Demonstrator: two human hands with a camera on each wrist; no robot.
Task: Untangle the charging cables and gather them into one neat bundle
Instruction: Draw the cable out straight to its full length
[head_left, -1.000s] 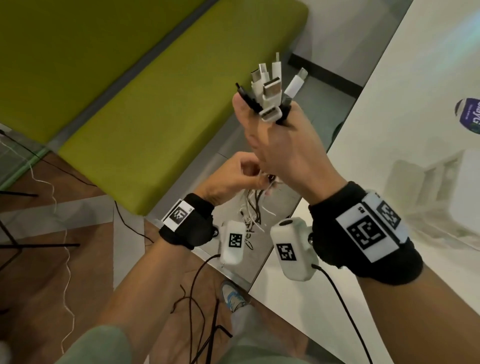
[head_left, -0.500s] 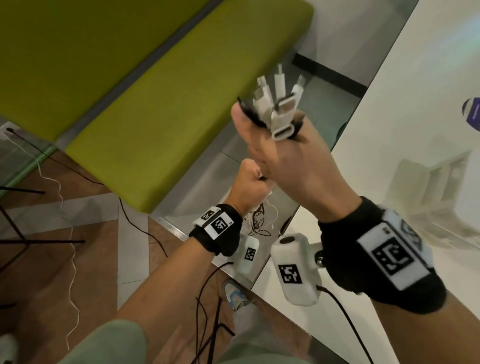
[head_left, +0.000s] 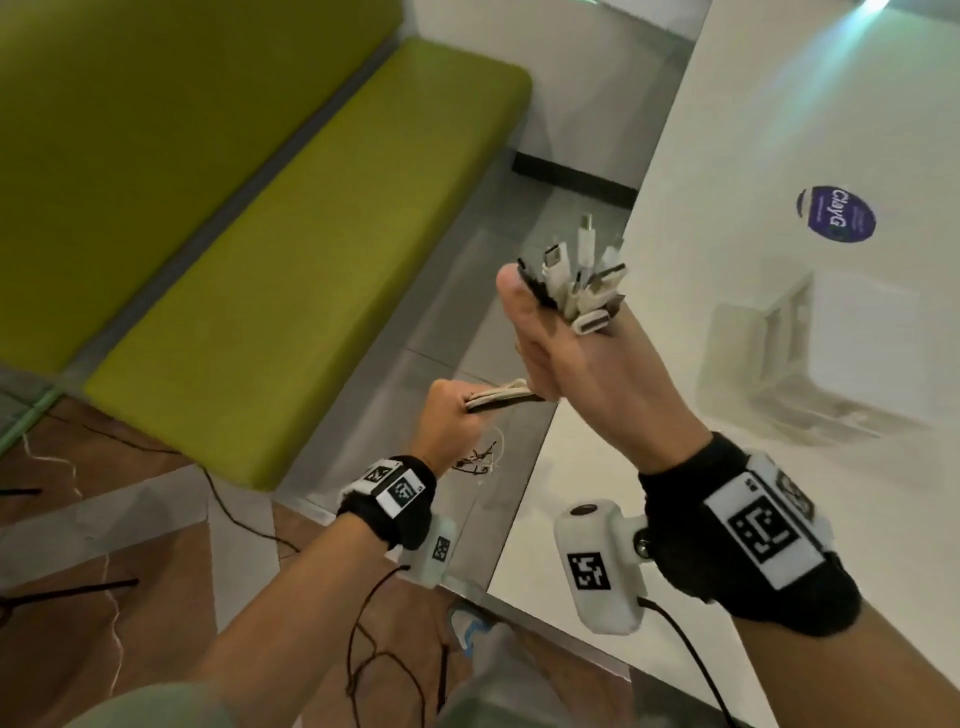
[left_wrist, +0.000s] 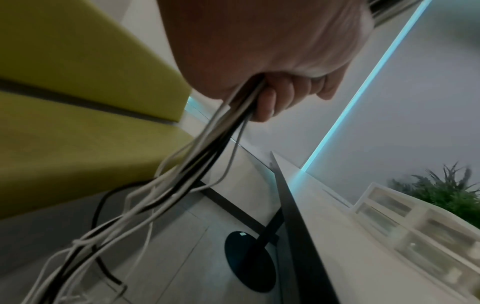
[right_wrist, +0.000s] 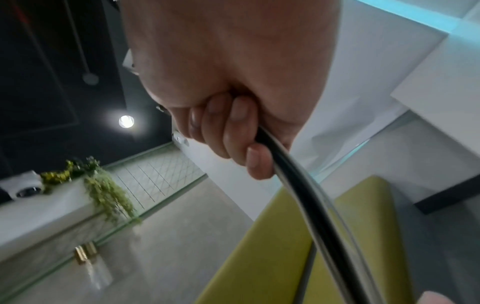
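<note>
My right hand (head_left: 563, 345) is raised in a fist round several white and black charging cables, whose plugs (head_left: 584, 280) fan out above the thumb. From the fist the cables (head_left: 501, 400) run taut to the left into my left hand (head_left: 452, 423), which grips them in a closed fist lower down. Below the left hand the loose cable ends (left_wrist: 166, 185) hang in a tangle toward the floor. In the right wrist view the fingers (right_wrist: 233, 133) curl round the cable strand (right_wrist: 298, 195).
A green bench (head_left: 291, 260) stands to the left, with grey floor between it and the white table (head_left: 779, 364) on the right. A round blue sticker (head_left: 836, 214) lies on the table. Black sensor leads (head_left: 374, 660) trail near my shoe.
My left hand has slid down and left along the cables, away from the right hand, drawing them taut between the two fists. The right hand keeps holding the plug ends up.
</note>
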